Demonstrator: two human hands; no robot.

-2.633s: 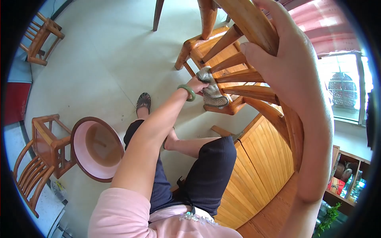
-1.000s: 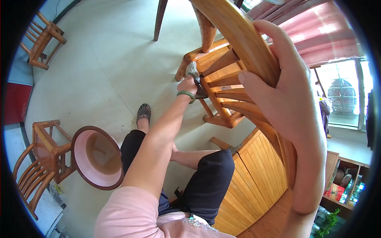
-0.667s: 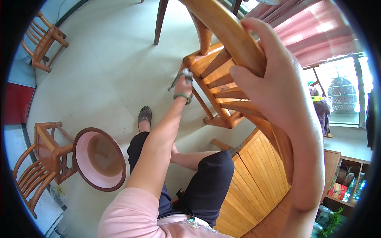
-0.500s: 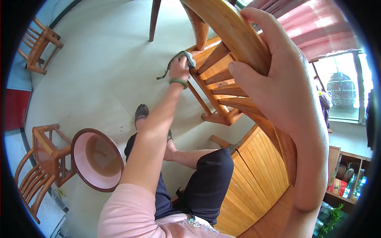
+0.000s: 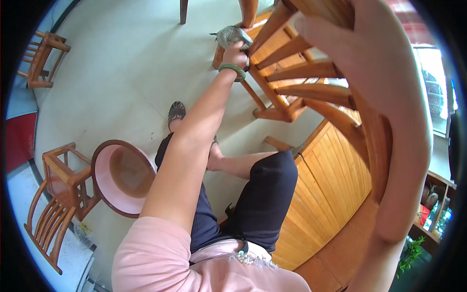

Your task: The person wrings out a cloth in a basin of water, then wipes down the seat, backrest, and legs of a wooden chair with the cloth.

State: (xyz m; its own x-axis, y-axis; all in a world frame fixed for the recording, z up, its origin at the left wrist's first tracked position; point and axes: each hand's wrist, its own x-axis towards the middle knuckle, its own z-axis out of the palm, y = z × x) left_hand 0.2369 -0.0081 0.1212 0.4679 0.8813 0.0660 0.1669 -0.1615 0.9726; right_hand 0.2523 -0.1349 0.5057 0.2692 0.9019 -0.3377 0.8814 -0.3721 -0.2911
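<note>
My left hand, with a green bangle at its wrist, is closed on a grey cloth against the side of a wooden chair, near its seat. Part of the cloth bunches out beyond the fingers. Large and close to the camera, my right hand is wrapped round the curved top rail of the same chair's back. The thumb lies along the near side; the other fingers are mostly out of sight. The chair is tilted, its slatted back towards me.
A pink basin of murky water stands left of my legs, beside another wooden chair. A third chair is farther left. Slatted wooden furniture lies to my right, with a shelf of bottles beyond.
My left hand has moved up and right with the cloth along the chair. The view has shifted, and the chair back and my right hand now sit farther right.
</note>
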